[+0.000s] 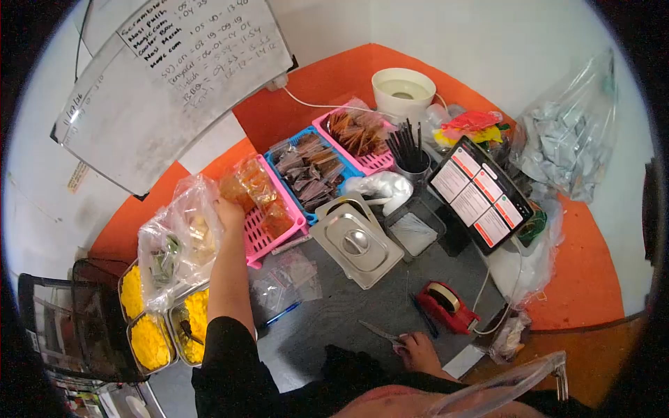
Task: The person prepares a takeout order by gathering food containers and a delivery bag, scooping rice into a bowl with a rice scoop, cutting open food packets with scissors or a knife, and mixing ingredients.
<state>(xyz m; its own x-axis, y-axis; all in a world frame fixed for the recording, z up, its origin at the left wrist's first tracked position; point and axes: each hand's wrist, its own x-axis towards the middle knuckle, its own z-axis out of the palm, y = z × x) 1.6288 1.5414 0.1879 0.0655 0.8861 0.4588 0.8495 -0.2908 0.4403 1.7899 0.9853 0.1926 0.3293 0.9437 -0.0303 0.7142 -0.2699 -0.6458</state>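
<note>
My left hand [228, 211] reaches out to the far left, at the edge of a pink basket [256, 240] holding sachets of orange-brown sauce [259, 187]. Its fingers are hidden among the sachets and a clear plastic bag [182, 240], so its grip does not show. Inside that bag are pale and green pieces. Close to my body, my right hand [420, 353] rests low over the dark table with its fingers closed around the handles of a pair of scissors [378, 331], whose blades point left.
Containers of yellow food [150, 341] stand at left. A steel lidded pan [357, 240], blue basket of sachets [306, 171], cup of black straws [411, 157] and tablet [481, 194] stand farther back. A red tape dispenser [447, 306] and blue pen [282, 315] lie nearer.
</note>
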